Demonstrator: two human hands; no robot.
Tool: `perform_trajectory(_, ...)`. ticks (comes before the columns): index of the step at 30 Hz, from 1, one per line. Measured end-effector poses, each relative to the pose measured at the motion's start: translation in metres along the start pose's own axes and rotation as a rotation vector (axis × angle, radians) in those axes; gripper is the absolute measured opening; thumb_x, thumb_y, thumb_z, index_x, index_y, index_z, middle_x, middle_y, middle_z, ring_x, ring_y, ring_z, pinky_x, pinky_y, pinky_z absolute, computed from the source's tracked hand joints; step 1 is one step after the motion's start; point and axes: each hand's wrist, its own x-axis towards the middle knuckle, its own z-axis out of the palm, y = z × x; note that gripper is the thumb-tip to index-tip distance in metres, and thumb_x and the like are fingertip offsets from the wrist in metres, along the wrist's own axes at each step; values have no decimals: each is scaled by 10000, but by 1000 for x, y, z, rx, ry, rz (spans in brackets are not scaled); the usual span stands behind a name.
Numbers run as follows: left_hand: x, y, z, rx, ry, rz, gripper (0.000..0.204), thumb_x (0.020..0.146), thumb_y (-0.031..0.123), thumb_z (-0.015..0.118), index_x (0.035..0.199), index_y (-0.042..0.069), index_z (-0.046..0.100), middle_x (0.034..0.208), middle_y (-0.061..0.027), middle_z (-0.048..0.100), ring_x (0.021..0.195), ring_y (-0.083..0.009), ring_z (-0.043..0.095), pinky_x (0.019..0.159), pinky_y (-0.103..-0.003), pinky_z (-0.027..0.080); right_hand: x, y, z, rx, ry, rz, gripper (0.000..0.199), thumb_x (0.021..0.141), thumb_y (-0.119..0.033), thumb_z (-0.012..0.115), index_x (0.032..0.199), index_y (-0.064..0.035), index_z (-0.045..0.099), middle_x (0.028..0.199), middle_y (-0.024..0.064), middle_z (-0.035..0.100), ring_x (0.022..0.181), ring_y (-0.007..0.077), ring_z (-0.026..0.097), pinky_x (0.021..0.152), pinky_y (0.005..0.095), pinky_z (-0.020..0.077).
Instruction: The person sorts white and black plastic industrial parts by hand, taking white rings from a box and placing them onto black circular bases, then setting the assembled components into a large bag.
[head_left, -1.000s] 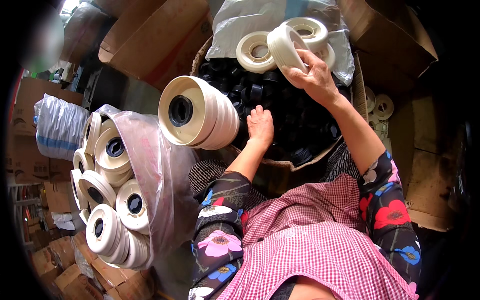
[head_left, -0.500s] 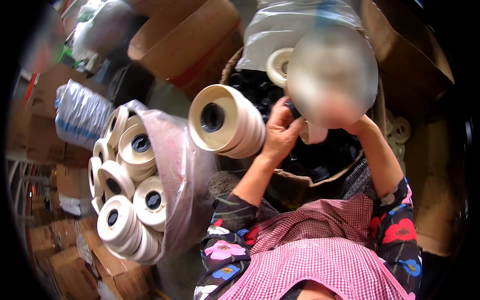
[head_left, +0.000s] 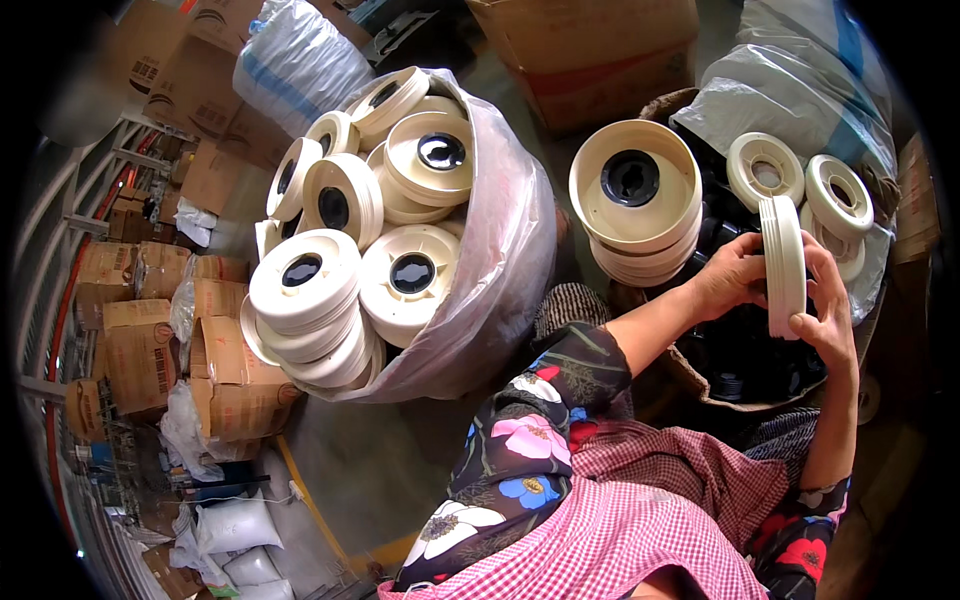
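Note:
A cream plastic disc with a ridged rim (head_left: 783,265) stands on edge between my hands. My left hand (head_left: 733,272) presses its bent fingers to the disc's left face; whether a smaller part sits under the fingertips is hidden. Along the other side, my right hand (head_left: 827,305) grips the disc with thumb and fingers. Beneath both hands is a carton full of black plastic parts (head_left: 745,365). Left of my left hand rises a stack of cream cup-shaped pieces (head_left: 632,225), the top one with a black insert (head_left: 631,178). Cream rings (head_left: 765,172) lie just beyond the disc.
A large plastic bag (head_left: 500,230) at the left holds several cream pieces with black centres (head_left: 305,270). White plastic sheeting (head_left: 790,100) drapes the carton's far side. Behind stands a big cardboard box (head_left: 590,60); more cartons (head_left: 140,345) and white sacks (head_left: 240,522) are farther left.
The view has swung left, so everything sits farther right. The disc now shows on edge between my hands; earlier a blurred round patch covered that area and my left fingers pinched something black.

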Motion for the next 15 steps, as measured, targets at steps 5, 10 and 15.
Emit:
perform_trajectory(5, 3, -4, -3, 354, 53, 114, 644, 781, 102, 752, 1310, 25, 392, 1120, -109, 589, 1015, -189, 592, 809, -325, 531, 8, 14, -4, 198, 111, 273, 564, 866, -427, 587, 1267, -41, 492, 1079, 69, 583, 913, 132, 563, 726, 273, 465)
perform_trajectory(10, -1, 3, 1, 446, -53, 114, 698, 785, 72, 742, 1359, 24, 348, 1241, -108, 539, 1110, -182, 545, 958, -330, 446, 11, 44, -45, 244, -328, 718, 413, 950, -337, 508, 711, -20, 620, 501, 34, 509, 310, 74, 360, 308, 218, 256)
perform_trajectory(15, -9, 11, 23, 495, -74, 254, 768, 757, 128, 759, 1367, 60, 295, 1229, -99, 518, 1068, -174, 538, 924, -329, 459, 17, 55, -36, 33, 181, 334, 333, 950, -271, 538, 741, -21, 607, 542, -9, 501, 439, 52, 432, 403, 207, 310)
